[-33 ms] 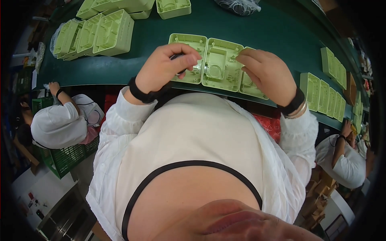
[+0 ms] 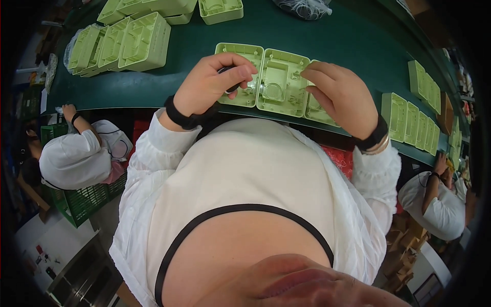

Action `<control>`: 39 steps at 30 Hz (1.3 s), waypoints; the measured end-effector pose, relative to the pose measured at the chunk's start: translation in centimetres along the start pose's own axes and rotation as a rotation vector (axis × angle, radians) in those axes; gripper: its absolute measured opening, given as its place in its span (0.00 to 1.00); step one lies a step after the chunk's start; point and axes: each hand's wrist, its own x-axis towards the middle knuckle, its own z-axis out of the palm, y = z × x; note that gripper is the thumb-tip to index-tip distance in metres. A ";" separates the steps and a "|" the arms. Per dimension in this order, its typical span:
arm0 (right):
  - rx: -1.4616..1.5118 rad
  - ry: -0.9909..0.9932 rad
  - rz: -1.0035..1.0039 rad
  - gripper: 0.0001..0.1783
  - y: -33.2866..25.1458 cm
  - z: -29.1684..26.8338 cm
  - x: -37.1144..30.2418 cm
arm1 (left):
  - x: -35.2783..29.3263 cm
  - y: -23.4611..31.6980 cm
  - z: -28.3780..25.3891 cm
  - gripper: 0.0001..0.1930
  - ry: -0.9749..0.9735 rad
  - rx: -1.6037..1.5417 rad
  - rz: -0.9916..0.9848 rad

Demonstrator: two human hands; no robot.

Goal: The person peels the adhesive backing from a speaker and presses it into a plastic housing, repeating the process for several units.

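Note:
Three pale green plastic housings stand side by side at the table's front edge: a left housing [image 2: 243, 50], a middle housing [image 2: 282, 105] and a right housing [image 2: 319, 115]. A clear ring shape shows in the middle one. My left hand [image 2: 217, 82] is closed over the left housing, thumb and forefinger tips near each other. A dark black object [image 2: 231, 86], its kind hidden by the fingers, sits in that hand. My right hand [image 2: 345, 94] hovers over the right housing, thumb and fingers bent but apart. I see nothing between them. The hand covers part of that housing.
More green housings [image 2: 146, 41] are stacked at the far left, and a row of them [image 2: 406, 120] stands at the right. A clear plastic bag [image 2: 304, 7] lies at the back of the green table [image 2: 189, 33]. One person [image 2: 76, 161] sits at left, another [image 2: 434, 204] at right.
My right thumb and fingers have spread a little further apart, and the right forearm has shifted slightly left. My left hand has barely moved.

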 end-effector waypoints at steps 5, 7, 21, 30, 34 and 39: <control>0.243 0.156 0.236 0.20 -3.5 0.9 0.4 | 1.6 -0.2 0.5 0.24 -0.011 -0.420 -0.086; 0.430 0.268 0.248 0.21 -4.5 1.9 1.1 | 1.6 -0.3 1.2 0.28 -0.036 -0.522 -0.092; 0.584 0.409 0.213 0.13 -4.7 5.9 3.7 | 2.8 0.1 2.9 0.36 -0.024 -0.634 -0.275; 0.774 0.535 0.355 0.08 -3.7 5.8 3.0 | 3.5 -0.7 2.3 0.26 -0.029 -0.854 -0.371; 0.797 0.399 0.372 0.08 -3.8 5.5 2.9 | 3.9 -1.5 2.7 0.22 -0.093 -0.891 -0.406; 0.515 0.374 0.231 0.08 -3.5 6.3 3.3 | 3.5 -1.9 2.4 0.19 -0.165 -0.915 -0.364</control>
